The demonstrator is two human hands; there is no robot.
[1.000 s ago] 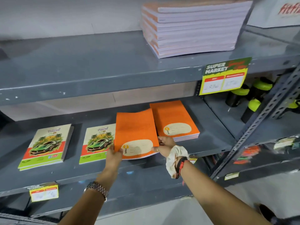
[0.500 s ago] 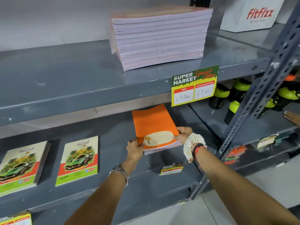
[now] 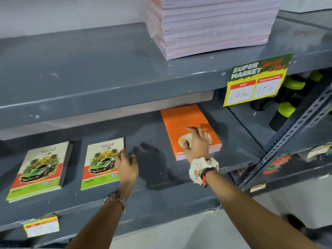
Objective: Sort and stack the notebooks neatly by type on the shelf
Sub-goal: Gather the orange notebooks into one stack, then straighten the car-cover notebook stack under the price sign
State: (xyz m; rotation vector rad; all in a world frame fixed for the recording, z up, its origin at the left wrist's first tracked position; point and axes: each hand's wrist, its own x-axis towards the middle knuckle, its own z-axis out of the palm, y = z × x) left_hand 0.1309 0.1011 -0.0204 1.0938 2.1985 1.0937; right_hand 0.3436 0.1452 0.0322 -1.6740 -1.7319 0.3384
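Observation:
A short stack of orange notebooks lies on the middle grey shelf. My right hand rests flat on its top cover, fingers spread over the label. My left hand hovers open above the shelf, beside the right edge of a green "Travel" car notebook. A second pile of the same car notebooks lies further left. On the upper shelf stands a tall stack of pale notebooks, spines facing me.
A yellow and green price sign hangs from the upper shelf's edge. Black bottles with green caps fill the neighbouring bay to the right, behind a perforated steel upright. A small price tag hangs lower left.
Both hands set the orange notebook onto the orange stack and let go. My left hand has moved left toward the car notebook; my right hand now lies flat on the stack.

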